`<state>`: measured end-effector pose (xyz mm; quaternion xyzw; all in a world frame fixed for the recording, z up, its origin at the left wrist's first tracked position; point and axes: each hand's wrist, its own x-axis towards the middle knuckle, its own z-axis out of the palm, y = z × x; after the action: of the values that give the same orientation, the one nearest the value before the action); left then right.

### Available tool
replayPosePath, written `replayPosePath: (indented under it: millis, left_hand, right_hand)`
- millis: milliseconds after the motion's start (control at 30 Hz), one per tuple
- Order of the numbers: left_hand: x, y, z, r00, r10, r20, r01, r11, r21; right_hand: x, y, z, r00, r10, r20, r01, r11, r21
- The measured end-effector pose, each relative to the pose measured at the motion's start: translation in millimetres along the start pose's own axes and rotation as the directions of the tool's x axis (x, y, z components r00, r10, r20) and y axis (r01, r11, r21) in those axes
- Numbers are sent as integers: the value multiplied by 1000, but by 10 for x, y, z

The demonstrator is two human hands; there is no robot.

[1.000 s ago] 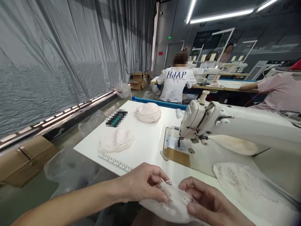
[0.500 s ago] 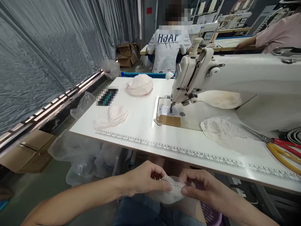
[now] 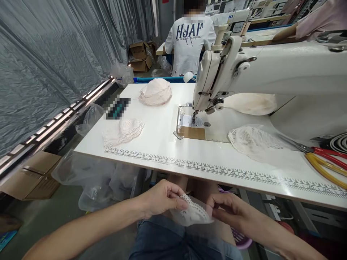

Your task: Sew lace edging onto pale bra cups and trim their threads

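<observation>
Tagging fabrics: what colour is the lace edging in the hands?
The lace edging is white, patterned with small holes; best seen in the head view.

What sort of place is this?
Probably a sewing workshop: a sewing machine stands on the near table, pale lacy pieces lie near it, and a person sits at another table ahead.
</observation>
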<state>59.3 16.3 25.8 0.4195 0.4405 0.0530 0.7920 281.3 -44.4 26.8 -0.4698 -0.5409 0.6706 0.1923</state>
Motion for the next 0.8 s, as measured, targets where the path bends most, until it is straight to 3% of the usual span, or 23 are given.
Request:
replayPosePath:
  millis: [367, 567, 800]
  left_hand:
    - [-5, 27, -32, 999, -6, 51, 3, 998, 70]
    - [0, 23, -76, 996, -45, 81, 42, 998, 40]
    - [34, -72, -64, 996, 3, 85, -9, 997, 75]
  right_hand:
    - [114, -26, 122, 999, 36, 16, -38, 988, 147]
    - [127, -25, 113, 997, 68, 25, -71, 985, 156]
    - [77, 77, 57, 998, 60, 7, -61, 991, 117]
